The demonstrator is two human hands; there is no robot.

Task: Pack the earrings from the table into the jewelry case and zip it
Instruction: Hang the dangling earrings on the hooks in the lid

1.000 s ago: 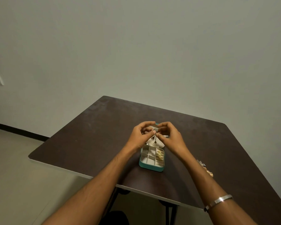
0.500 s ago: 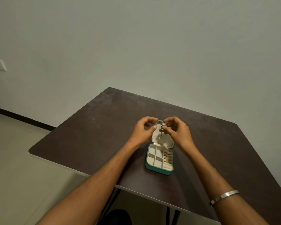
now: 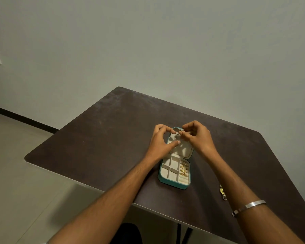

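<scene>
Earring (image 3: 180, 130) silver, pinched by right hand (image 3: 197, 136) fingertips above open jewelry case (image 3: 174, 173) lid; left hand (image 3: 161, 141) fingers curled, touching lid; loose earrings (image 3: 222, 191) right of case on table (image 3: 104, 138).

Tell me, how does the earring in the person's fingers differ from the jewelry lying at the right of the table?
The earring looks silvery; the loose pieces show gold. The earring is pinched by the right hand above the teal case's open lid, with the left hand close beside it; the loose pieces lie untouched on the table beside the right forearm, outside the case. Both are small, and neither is packed yet.
</scene>
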